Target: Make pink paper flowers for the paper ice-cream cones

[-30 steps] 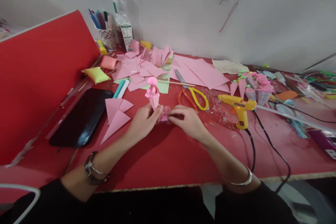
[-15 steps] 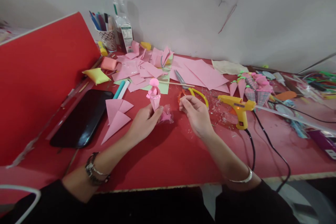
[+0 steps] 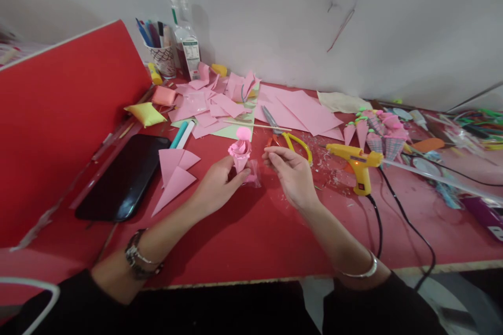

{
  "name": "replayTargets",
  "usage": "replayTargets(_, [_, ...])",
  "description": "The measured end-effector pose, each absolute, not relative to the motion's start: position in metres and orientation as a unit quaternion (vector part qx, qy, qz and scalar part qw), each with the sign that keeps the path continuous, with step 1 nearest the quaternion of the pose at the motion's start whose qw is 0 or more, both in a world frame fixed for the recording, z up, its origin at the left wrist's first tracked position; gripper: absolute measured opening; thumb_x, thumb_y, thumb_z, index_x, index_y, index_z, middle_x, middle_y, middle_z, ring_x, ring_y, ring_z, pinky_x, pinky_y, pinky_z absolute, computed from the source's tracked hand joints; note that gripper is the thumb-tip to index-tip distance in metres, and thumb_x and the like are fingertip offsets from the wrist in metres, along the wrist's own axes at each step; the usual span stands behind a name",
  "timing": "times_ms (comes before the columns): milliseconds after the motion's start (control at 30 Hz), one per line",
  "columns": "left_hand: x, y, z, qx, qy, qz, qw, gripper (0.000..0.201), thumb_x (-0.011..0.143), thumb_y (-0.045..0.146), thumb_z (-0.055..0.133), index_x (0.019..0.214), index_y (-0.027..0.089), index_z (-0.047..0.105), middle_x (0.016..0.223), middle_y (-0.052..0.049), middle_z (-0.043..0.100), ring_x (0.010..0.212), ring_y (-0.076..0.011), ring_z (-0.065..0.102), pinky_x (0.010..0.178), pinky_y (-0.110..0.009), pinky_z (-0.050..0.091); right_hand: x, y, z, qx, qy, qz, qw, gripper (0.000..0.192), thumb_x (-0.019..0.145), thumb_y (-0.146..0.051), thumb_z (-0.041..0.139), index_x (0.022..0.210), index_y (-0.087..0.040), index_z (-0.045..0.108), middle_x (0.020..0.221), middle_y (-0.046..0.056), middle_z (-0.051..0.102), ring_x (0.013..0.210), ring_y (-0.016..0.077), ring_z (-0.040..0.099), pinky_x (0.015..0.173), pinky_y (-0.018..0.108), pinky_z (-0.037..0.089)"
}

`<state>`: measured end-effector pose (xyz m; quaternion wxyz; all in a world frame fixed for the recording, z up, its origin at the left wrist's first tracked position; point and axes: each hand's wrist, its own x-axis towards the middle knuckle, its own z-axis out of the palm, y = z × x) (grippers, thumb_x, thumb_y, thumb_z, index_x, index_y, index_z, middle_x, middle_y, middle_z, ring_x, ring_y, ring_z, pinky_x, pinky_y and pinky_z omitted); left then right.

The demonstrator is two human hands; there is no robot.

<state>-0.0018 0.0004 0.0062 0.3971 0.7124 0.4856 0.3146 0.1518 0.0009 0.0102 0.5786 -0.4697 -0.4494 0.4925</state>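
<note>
My left hand [image 3: 219,183] grips a small pink paper ice cream cone [image 3: 240,161] near its lower part. Pink frilly material and a round pink piece top the cone, which tilts a little. Just right of it, my right hand [image 3: 290,175] is held with thumb and fingertips pinched together; whatever lies between them is too small to make out. Beneath the left fingertips sits a clear plastic packet [image 3: 253,174] with something pink inside. Behind the right hand lie scissors [image 3: 296,144] with yellow and orange handles.
A yellow glue gun [image 3: 356,159] with a lit light lies at right, its cord trailing forward. Finished cones [image 3: 389,133] stand beyond it. At left are a black phone [image 3: 126,178], pink paper pieces [image 3: 176,172] and markers [image 3: 183,134]. A glass bottle [image 3: 186,44] stands at the back.
The cone in my left hand has moved slightly right and nearer to me, and its top tilts more. My right hand has shifted a little left, closer to the cone.
</note>
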Motion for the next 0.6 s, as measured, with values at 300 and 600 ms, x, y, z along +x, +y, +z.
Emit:
replayTargets(300, [0.001,-0.004,0.016,0.690,0.387,0.353,0.500,0.014,0.077,0.022,0.037,0.066,0.018,0.045,0.064,0.003,0.047,0.059,-0.0098,0.043,0.058,-0.023,0.036,0.148,-0.004,0.016,-0.495,-0.496,0.428,0.571,0.004,0.065,-0.016,0.060,0.065,-0.019,0.062,0.061,-0.005,0.061,0.055,0.0055,0.055,0.054,0.018,0.047])
replayTargets(600, [-0.001,-0.003,0.007,0.630,0.343,0.338,0.609,0.024,0.078,0.035,0.040,0.061,0.019,0.036,0.051,0.007,0.033,0.046,-0.0073,0.029,0.047,-0.023,0.027,0.150,-0.008,0.021,-0.499,-0.606,0.306,0.538,0.018,0.072,-0.013,0.054,0.078,-0.024,0.066,0.076,-0.002,0.061,0.073,0.0094,0.055,0.066,0.025,0.046])
